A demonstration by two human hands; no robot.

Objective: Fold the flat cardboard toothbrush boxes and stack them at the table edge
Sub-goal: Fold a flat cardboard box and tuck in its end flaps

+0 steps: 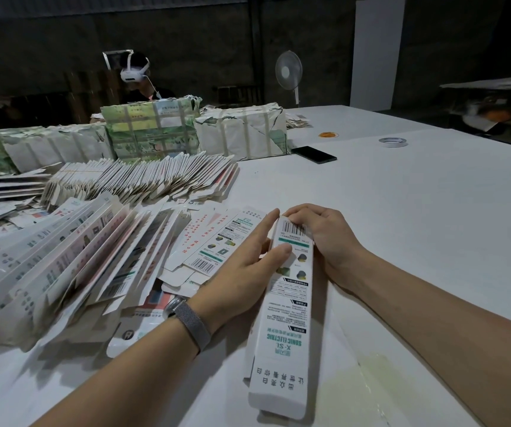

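Note:
A long white toothbrush box (285,328) with green lettering and a barcode lies lengthwise on the white table (417,211), its near end close to the table's front. My right hand (325,238) curls its fingers over the box's far end by the barcode. My left hand (248,263) lies along the box's left side, fingers straight, thumb pressing on its top face. To the left, flat unfolded boxes (72,257) lie fanned in a loose heap. One flat box (217,241) lies just left of my left hand.
A row of flat boxes (143,180) stands on edge behind the heap, with wrapped bundles (241,134) farther back. A black phone (314,154), a tape roll (392,142) and rubber bands (328,135) lie at the far right. Another person sits beyond the bundles. A yellowish stain (355,383) marks the near table.

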